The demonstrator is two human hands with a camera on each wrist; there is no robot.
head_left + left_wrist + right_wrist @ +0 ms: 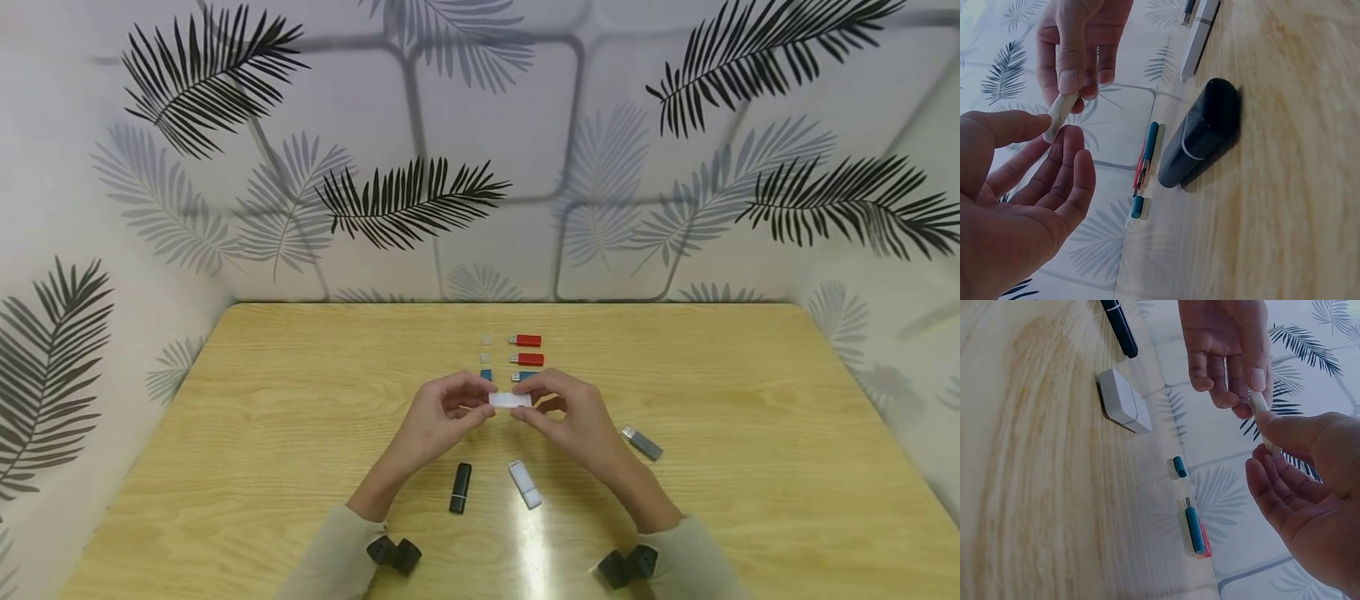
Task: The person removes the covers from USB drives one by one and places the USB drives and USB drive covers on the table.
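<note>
Held up above the table is a white USB stick [510, 401], with its cap apparently on. My left hand [442, 407] pinches its left end between thumb and fingers. At the other end, the thumb and fingers of my right hand [564, 410] pinch it too. The same stick [1059, 115] appears between both hands in the left wrist view, and its edge [1262, 419] shows in the right wrist view. Just beyond the hands lie a blue USB stick [1194, 529] and its blue cap [1179, 466], apart from each other.
Nearer the front lie a black capped USB stick [461, 488] and another white one [525, 484]. A grey USB stick [642, 443] is to the right. Two red USB sticks [527, 341] [528, 360] lie behind, with clear caps [486, 340] to their left. A patterned wall [495, 250] borders the table.
</note>
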